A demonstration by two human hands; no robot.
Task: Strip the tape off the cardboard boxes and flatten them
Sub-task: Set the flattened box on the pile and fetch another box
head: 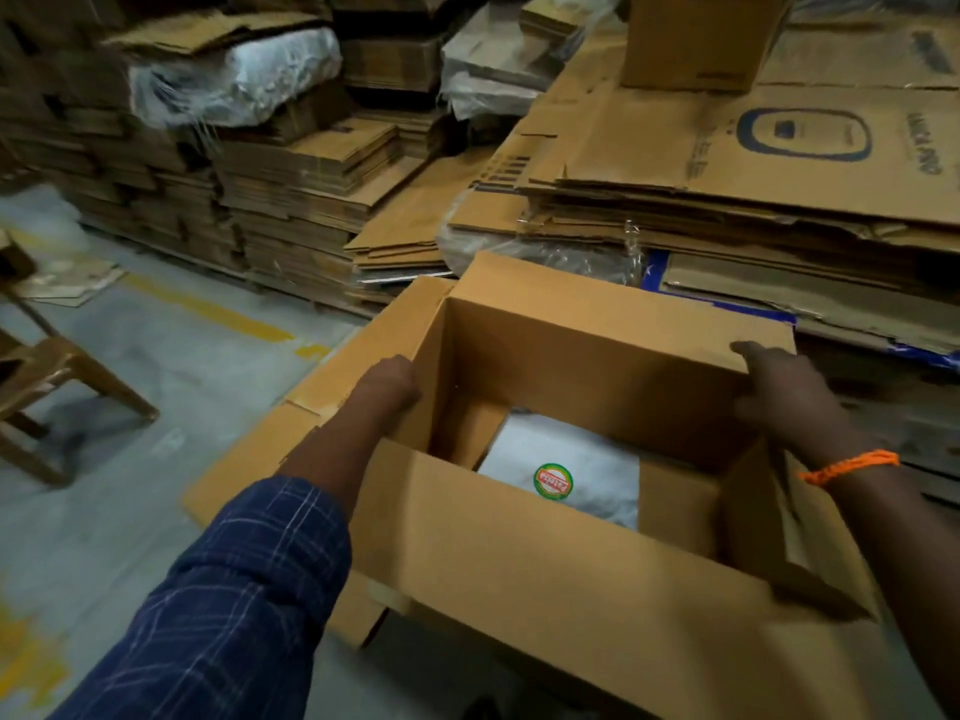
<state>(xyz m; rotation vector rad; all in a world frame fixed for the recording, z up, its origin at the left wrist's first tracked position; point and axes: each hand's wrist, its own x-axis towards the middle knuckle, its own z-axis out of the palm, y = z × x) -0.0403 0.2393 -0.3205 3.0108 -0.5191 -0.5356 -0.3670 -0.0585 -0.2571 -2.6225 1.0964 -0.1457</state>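
Observation:
An open brown cardboard box (571, 574) fills the lower middle of the head view, its top flaps spread outward. My left hand (389, 381) grips the box's left wall at the rim, fingers curled over the edge. At the far right corner my right hand (784, 387) holds the rim, with an orange thread band on that wrist. Inside, on the bottom, lies a white sheet (566, 470) with a round green and red sticker (553, 481). No tape is visible on the box.
Tall stacks of flattened cardboard (311, 200) stand behind the box, and a printed flat pile (753, 163) carrying a small upright box (701, 39) rises at the right. A wooden chair (47, 376) stands on the grey floor at left, near yellow floor markings (218, 311).

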